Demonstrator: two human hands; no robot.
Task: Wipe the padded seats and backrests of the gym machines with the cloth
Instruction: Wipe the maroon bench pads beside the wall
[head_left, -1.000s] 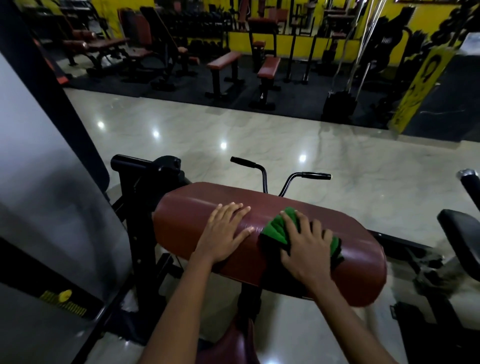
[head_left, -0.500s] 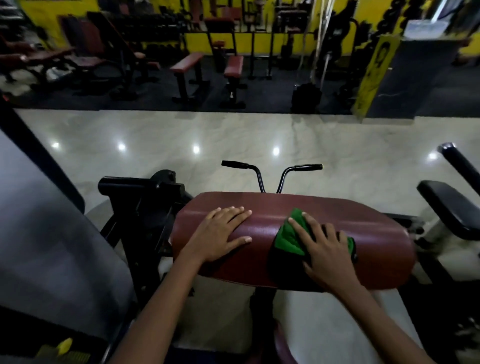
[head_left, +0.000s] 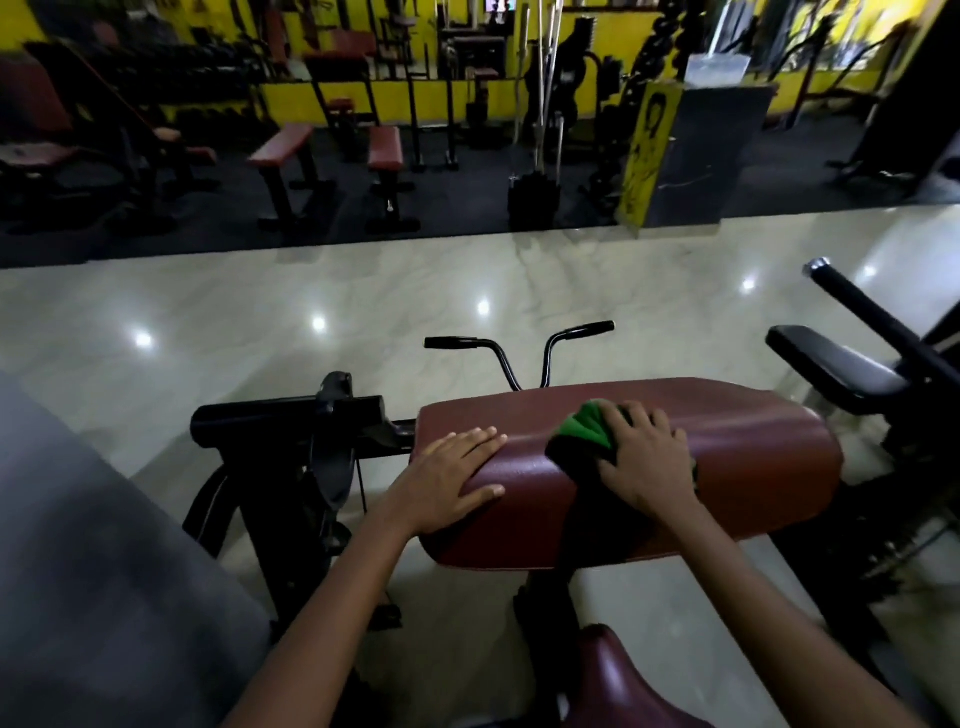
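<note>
A small dark red seat sits closest, partly cut off. Above it, the left hand lies flat, fingers straight, on the big dark red pad. The right hand presses a green cloth on the pad, maybe gripping it. Behind stand two black handles, then shiny floor.

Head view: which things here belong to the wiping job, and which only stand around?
Job:
- green cloth under the right hand
- maroon pad, left hand flat on it
- small maroon seat below

Around:
- handlebars
- black pad at right
- far benches
</note>
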